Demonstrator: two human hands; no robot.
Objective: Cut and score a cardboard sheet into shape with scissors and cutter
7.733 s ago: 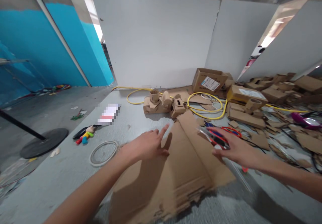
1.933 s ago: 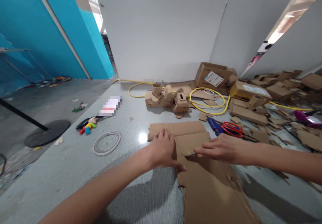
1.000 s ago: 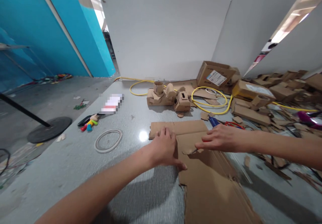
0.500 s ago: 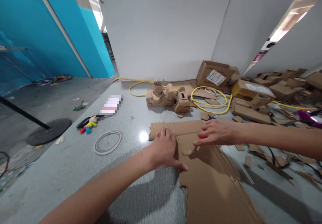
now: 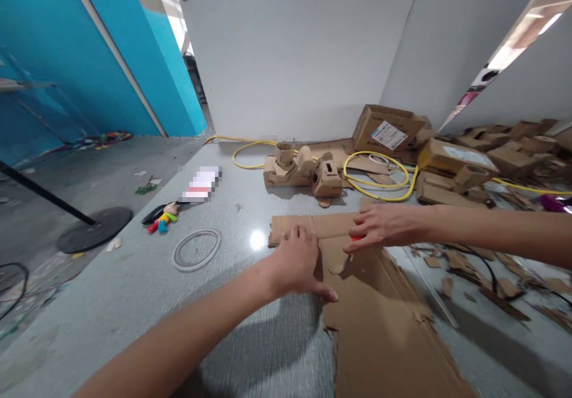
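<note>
A large flat piece of brown cardboard (image 5: 379,326) lies on the grey table, with a strip running left at its far end. My left hand (image 5: 300,267) rests on the cardboard's left edge, fingers and thumb spread, holding nothing. My right hand (image 5: 373,228) is closed around a small red-handled tool (image 5: 357,239), mostly hidden in the fingers. The tool's tip touches the cardboard beside a short curved cut (image 5: 337,267).
Cardboard models (image 5: 286,168) stand behind the sheet, near a yellow hose (image 5: 379,196). Boxes (image 5: 386,130) and scraps (image 5: 460,267) lie right. A white ring (image 5: 196,266), a colourful toy (image 5: 165,218) and a pole base (image 5: 96,231) are left.
The camera view has shifted slightly. My right hand has moved a little on the cardboard with the red tool, its tip now more upright. My left hand stays on the sheet.
</note>
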